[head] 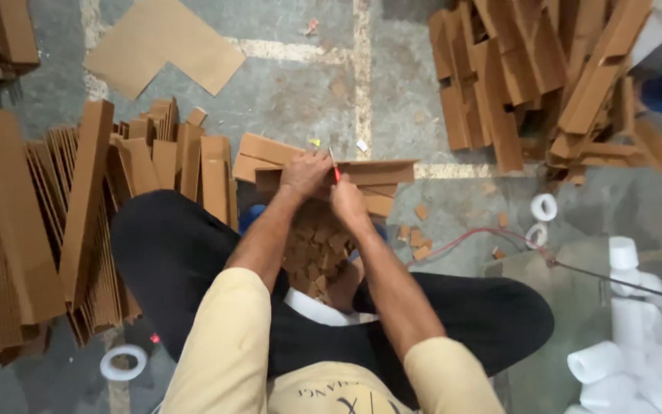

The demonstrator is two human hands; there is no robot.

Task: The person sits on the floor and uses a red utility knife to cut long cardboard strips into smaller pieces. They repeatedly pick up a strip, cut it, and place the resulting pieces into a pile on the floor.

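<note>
Concrete floor (308, 92); both hands bent over cardboard strip (377, 170).

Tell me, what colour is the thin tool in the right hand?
Red, seen in the head view: thin tool held by right hand.

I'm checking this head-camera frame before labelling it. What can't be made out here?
- Tool in the right hand: only a thin red-and-pale sliver shows above the fingers; its kind is unclear.
- Cardboard strip: the left hand covers the part being worked.
- Cardboard stack: cut off by the left edge.
- White rolls: blurred, cut off at the corner.
</note>
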